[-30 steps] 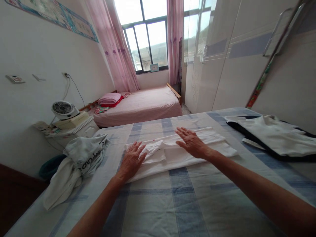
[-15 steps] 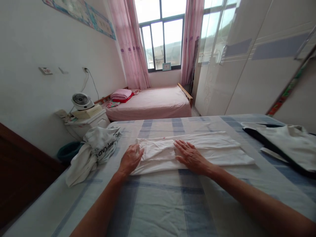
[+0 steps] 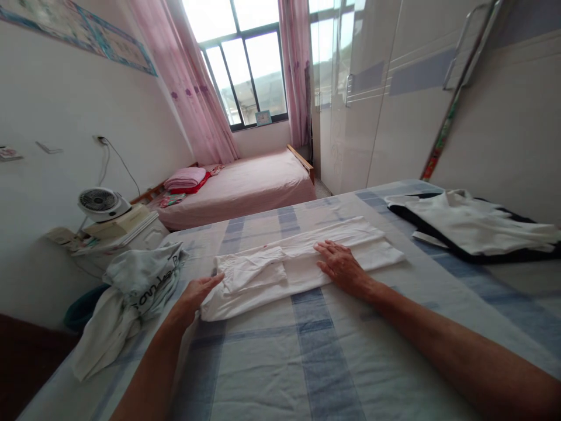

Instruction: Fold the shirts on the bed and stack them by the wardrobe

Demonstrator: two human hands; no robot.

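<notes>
A long white garment (image 3: pixel 302 270), folded into a strip with a shorter folded layer at its left part, lies across the bed in front of me. At its left end my left hand (image 3: pixel 195 298) has the edge between thumb and fingers, the fingers partly hidden. My right hand (image 3: pixel 342 269) rests flat on the garment right of the middle, fingers stretched out and holding nothing. To the left is a crumpled white garment with black lettering (image 3: pixel 144 286). A white and black garment (image 3: pixel 473 225) lies at the right.
A blue-and-white checked sheet (image 3: pixel 263 362) covers the bed. Beyond it stands a pink-covered bed (image 3: pixel 245 193) with folded bedding (image 3: pixel 186 178). A fan (image 3: pixel 103 203) sits on a small cabinet (image 3: pixel 127 231) at the left, above a dark green bin (image 3: pixel 83 307). White wardrobes (image 3: pixel 403 128) line the right side.
My left hand has moved from on top of the garment's left part out to its left edge. The right hand has slid rightward along the cloth. The view has turned right and tilted.
</notes>
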